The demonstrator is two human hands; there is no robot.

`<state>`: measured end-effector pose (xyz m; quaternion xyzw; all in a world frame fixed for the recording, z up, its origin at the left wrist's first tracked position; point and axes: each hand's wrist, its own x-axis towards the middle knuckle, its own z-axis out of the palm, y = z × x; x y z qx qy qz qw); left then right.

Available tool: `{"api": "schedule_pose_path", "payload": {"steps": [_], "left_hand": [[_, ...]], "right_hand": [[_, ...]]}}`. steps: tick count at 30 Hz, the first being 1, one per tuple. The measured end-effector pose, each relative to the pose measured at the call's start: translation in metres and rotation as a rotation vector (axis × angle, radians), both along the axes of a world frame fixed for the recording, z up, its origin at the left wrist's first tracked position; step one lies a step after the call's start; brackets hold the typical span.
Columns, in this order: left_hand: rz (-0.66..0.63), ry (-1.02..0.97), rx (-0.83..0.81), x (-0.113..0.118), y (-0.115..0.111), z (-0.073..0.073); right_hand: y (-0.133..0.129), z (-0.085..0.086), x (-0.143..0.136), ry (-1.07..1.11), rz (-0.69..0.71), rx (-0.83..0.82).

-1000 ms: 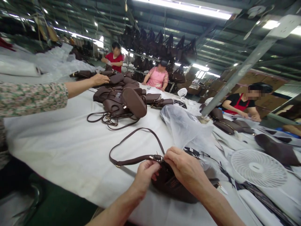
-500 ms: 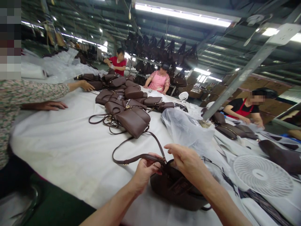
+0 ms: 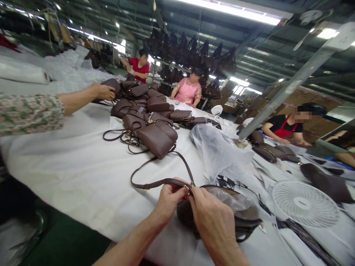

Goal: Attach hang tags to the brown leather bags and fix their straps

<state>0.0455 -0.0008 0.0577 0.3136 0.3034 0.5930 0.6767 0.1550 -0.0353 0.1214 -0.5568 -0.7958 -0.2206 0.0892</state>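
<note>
Our left hand (image 3: 168, 205) pinches the strap (image 3: 155, 183) by the brown handbag (image 3: 186, 216), probably steadying the joint; our right hand (image 3: 213, 216) meets it there, its grip hidden. The bag rests on the table (image 3: 83, 162), which likely takes its weight. The table's near edge slants away leftward, while plastic wrap (image 3: 219, 149) and a white fan (image 3: 303, 203) limit us rightward.

Ceiling tube light (image 3: 230, 11) glaring upper right; small bright spots upper left, window glare (image 3: 239, 88) mid-right. Roof dim, white bench (image 3: 69, 162) evenly lit, soft shadows. Wide-angle tilt, edges stretched. Lower left dark, blurry; background soft, faces pixelated.
</note>
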Motion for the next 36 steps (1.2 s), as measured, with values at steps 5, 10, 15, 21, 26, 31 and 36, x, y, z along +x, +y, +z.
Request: {"api": "schedule_pose_path", "payload": {"steps": [5, 10, 15, 21, 26, 31, 36], "left_hand": [[0.066, 0.040, 0.009, -0.002, 0.000, -0.003], [0.012, 0.037, 0.200, -0.001, 0.002, -0.002], [-0.052, 0.207, 0.202, 0.003, -0.001, -0.005], [0.023, 1.066, 0.694, -0.026, -0.028, 0.022], [0.141, 1.175, 0.804, -0.021, -0.017, 0.033], [-0.016, 1.015, 0.849, -0.009, 0.008, 0.018], [0.032, 1.119, 0.960, -0.022, 0.013, 0.013]], "right_hand": [[-0.003, -0.008, -0.002, -0.009, -0.012, 0.038], [0.003, -0.004, 0.018, 0.351, 0.081, -0.196], [0.006, 0.004, 0.034, 0.649, 0.114, -0.425], [0.007, 0.010, 0.040, 0.689, 0.051, -0.495], [0.006, 0.009, 0.042, 0.673, 0.077, -0.459], [0.004, 0.007, 0.044, 0.629, 0.080, -0.410], [0.005, 0.007, 0.048, 0.569, 0.042, -0.431]]}}
